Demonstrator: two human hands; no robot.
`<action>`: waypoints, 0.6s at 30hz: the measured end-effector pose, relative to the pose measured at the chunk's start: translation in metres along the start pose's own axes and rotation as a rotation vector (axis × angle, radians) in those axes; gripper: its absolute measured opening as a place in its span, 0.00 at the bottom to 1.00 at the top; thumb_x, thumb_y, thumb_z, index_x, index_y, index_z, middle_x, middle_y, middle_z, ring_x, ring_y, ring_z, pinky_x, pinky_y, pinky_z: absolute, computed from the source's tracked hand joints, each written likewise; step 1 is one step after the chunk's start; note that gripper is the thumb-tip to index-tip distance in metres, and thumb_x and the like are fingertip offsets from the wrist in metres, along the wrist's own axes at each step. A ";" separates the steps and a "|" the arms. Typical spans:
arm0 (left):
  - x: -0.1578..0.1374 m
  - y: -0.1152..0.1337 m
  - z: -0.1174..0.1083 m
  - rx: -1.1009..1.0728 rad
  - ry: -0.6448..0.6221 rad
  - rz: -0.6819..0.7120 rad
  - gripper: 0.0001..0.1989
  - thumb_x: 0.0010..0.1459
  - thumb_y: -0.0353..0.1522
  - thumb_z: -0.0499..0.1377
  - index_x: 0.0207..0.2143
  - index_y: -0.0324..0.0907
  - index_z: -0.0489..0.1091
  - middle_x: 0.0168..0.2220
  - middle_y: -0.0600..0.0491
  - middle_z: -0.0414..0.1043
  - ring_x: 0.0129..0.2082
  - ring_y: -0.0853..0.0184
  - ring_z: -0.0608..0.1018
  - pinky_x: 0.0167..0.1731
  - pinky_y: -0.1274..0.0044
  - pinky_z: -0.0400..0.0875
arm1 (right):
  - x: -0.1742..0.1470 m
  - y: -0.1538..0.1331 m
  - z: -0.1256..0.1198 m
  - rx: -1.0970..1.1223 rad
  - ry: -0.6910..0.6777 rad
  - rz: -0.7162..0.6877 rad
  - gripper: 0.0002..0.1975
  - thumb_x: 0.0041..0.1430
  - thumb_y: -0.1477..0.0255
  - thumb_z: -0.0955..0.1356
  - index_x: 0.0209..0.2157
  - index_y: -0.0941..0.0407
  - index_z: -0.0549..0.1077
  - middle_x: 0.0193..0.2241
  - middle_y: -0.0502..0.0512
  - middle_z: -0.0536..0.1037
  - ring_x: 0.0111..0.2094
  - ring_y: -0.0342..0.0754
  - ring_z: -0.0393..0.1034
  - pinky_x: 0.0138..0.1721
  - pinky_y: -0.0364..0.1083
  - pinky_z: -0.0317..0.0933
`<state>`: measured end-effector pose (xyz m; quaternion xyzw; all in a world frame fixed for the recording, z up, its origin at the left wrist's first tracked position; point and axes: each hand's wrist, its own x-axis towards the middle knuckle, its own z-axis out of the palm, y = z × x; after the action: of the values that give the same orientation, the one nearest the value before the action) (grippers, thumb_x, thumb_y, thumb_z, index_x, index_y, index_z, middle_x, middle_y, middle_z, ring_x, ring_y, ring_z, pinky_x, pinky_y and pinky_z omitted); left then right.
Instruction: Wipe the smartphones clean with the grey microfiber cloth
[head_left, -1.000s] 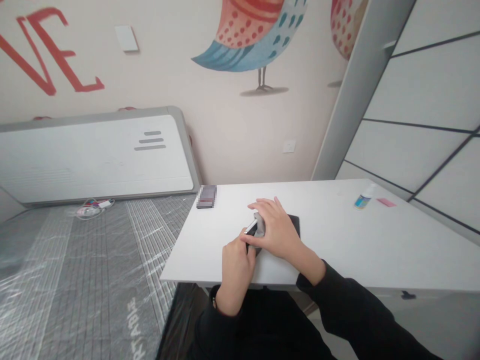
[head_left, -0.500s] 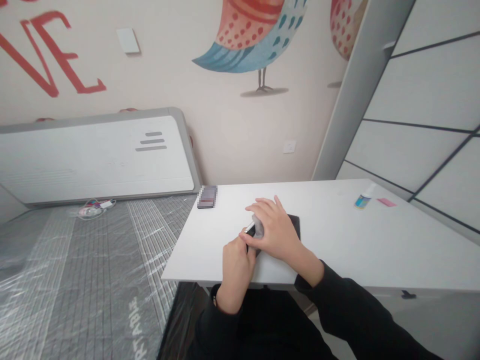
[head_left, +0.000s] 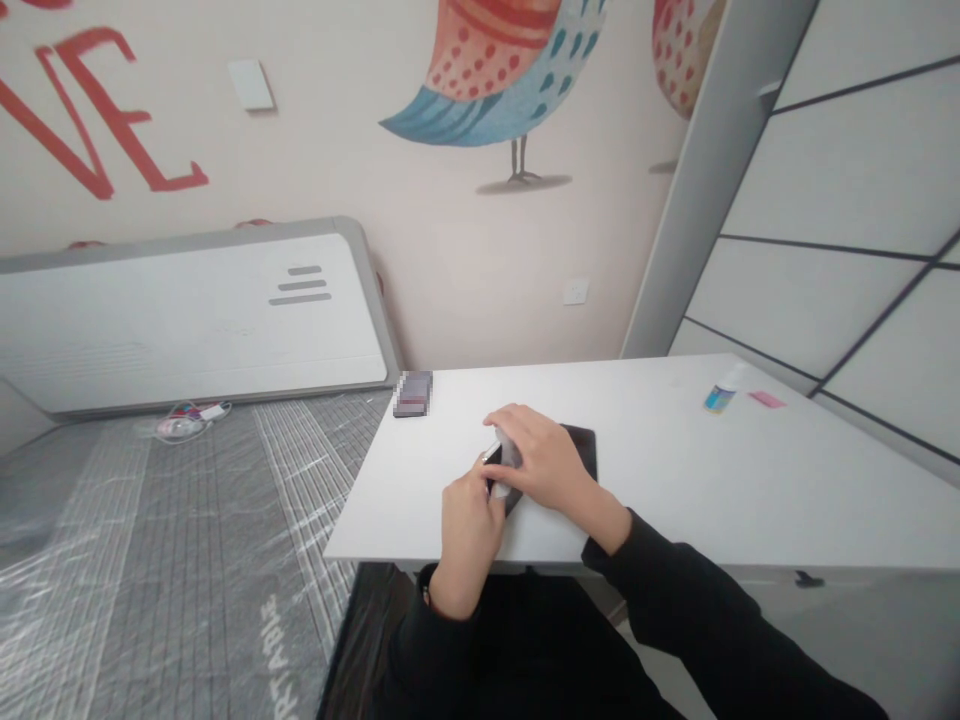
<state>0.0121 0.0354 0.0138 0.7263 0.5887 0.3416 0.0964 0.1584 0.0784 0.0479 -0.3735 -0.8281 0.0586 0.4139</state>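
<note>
My left hand (head_left: 471, 515) is closed around the lower end of a small dark object with a shiny silver edge (head_left: 492, 455); most of it is hidden by my fingers, so its kind is unclear. My right hand (head_left: 546, 462) bends over the top of that object, pinching a thin greyish-white cloth (head_left: 510, 452) against it. Beneath my hands, a flat black tablet-like thing (head_left: 585, 448) lies on the white table (head_left: 652, 480), partly covered by my right hand and wrist.
Toward the back left corner of the table rests a dark, pixelated flat item (head_left: 413, 394). Off to the right are a small bottle with a blue-yellow label (head_left: 721, 396) and a pink piece (head_left: 767, 399). A white headboard-like panel (head_left: 187, 320) and cables (head_left: 184, 422) are at left.
My right hand's fingers have curled down closer over the dark object, where they were more spread before. My left hand keeps its grip. The view has shifted slightly.
</note>
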 end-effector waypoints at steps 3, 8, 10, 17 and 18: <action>0.006 -0.006 -0.007 -0.027 -0.007 -0.020 0.10 0.67 0.35 0.54 0.39 0.41 0.72 0.31 0.46 0.80 0.32 0.56 0.82 0.32 0.72 0.69 | -0.011 0.035 0.001 0.087 -0.005 0.158 0.24 0.66 0.46 0.61 0.39 0.52 0.74 0.36 0.55 0.80 0.38 0.55 0.76 0.41 0.51 0.68; 0.045 -0.027 -0.008 -0.089 -0.057 -0.050 0.10 0.68 0.37 0.56 0.40 0.40 0.71 0.34 0.46 0.80 0.36 0.56 0.83 0.34 0.72 0.72 | -0.041 0.097 -0.014 0.048 0.224 0.389 0.27 0.71 0.50 0.53 0.34 0.52 0.70 0.30 0.55 0.79 0.33 0.52 0.75 0.38 0.49 0.67; 0.070 -0.035 0.001 -0.116 -0.080 -0.053 0.11 0.68 0.35 0.57 0.49 0.39 0.68 0.44 0.44 0.80 0.45 0.58 0.82 0.41 0.73 0.74 | -0.052 0.124 -0.028 0.003 0.318 0.496 0.25 0.70 0.50 0.54 0.38 0.53 0.70 0.34 0.58 0.80 0.35 0.54 0.75 0.38 0.50 0.67; 0.140 -0.055 0.044 -0.029 -0.292 -0.110 0.14 0.66 0.38 0.61 0.49 0.38 0.72 0.46 0.48 0.77 0.42 0.63 0.80 0.44 0.66 0.78 | -0.086 0.198 -0.060 -0.137 0.310 0.711 0.10 0.64 0.63 0.64 0.40 0.54 0.72 0.34 0.59 0.82 0.34 0.55 0.75 0.37 0.51 0.67; 0.144 -0.057 0.047 -0.003 -0.312 -0.116 0.15 0.66 0.39 0.61 0.49 0.39 0.72 0.47 0.49 0.76 0.42 0.63 0.80 0.43 0.66 0.78 | -0.090 0.204 -0.061 -0.157 0.288 0.723 0.08 0.62 0.66 0.64 0.38 0.53 0.73 0.33 0.59 0.81 0.33 0.55 0.74 0.37 0.51 0.67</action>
<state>0.0063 0.1973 0.0024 0.7352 0.6070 0.2195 0.2071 0.3534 0.1511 -0.0525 -0.6759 -0.5786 0.0839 0.4487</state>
